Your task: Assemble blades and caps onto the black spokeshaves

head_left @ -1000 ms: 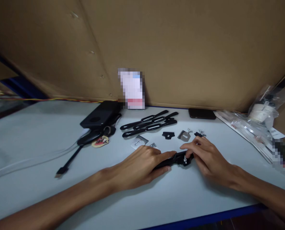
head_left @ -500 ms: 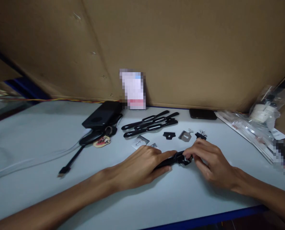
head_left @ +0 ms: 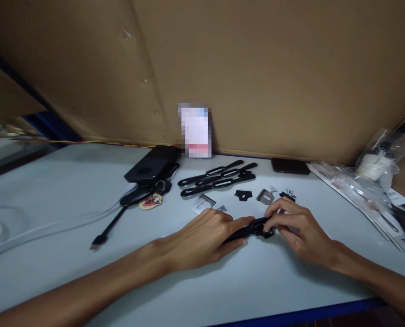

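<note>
A black elongated part (head_left: 253,228) lies on the pale table (head_left: 69,190) between my two hands. My left hand (head_left: 202,237) rests over its left end, fingers closed around it and pressing it down. My right hand (head_left: 299,229) pinches the part's right end with thumb and fingertips, where a small metal piece seems to sit. Just beyond lie three black slotted arms (head_left: 219,177), a small black plate (head_left: 243,195), a metal plate (head_left: 265,196), several screws (head_left: 288,194) and a small clear bag (head_left: 202,203).
A black power bank (head_left: 151,164) with cables and a keyring sits at the back left. A dark phone (head_left: 290,166) lies by the cardboard wall (head_left: 257,77). Plastic bags and papers (head_left: 366,181) fill the right side. The blue table edge (head_left: 291,314) runs near me.
My right fingers have curled in and closed on the right end of the black part. The view has shifted slightly; my left hand has stayed on the part.
</note>
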`<action>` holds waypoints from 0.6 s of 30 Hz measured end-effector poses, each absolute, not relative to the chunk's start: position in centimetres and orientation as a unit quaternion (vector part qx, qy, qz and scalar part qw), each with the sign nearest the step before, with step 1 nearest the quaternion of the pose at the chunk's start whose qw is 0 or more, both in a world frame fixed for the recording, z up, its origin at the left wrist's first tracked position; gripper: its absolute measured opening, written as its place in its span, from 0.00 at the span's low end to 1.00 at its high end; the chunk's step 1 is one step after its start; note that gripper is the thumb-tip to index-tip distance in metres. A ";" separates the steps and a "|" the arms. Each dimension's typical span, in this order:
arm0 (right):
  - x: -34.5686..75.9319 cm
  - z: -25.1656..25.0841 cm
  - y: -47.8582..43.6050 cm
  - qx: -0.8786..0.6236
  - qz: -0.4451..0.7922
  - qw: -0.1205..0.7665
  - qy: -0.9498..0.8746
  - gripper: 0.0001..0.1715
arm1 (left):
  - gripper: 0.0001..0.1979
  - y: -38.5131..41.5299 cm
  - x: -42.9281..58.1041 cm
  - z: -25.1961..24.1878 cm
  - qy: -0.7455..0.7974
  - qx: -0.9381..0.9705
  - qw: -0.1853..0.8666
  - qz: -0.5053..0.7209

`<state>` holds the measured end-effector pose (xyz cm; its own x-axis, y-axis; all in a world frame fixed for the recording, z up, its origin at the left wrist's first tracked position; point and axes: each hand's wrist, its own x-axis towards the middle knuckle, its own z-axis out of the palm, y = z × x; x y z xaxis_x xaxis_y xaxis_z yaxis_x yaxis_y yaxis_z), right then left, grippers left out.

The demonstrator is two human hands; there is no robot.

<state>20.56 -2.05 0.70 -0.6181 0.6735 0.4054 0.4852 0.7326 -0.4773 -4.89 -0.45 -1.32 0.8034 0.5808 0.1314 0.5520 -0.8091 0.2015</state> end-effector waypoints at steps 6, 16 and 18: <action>20.0 -0.1 -2.7 -0.371 0.056 0.244 -0.894 0.07 | 0.21 -0.8 -4.8 -1.7 0.294 0.947 0.044 0.122; 19.9 -0.8 -2.6 -0.373 0.073 0.245 -0.892 0.11 | 0.21 -0.7 -4.8 -2.0 0.327 0.933 0.028 0.148; 20.0 -1.0 -2.4 -0.351 0.066 0.260 -0.897 0.15 | 0.20 -0.7 -4.8 -1.8 0.331 0.932 0.031 0.145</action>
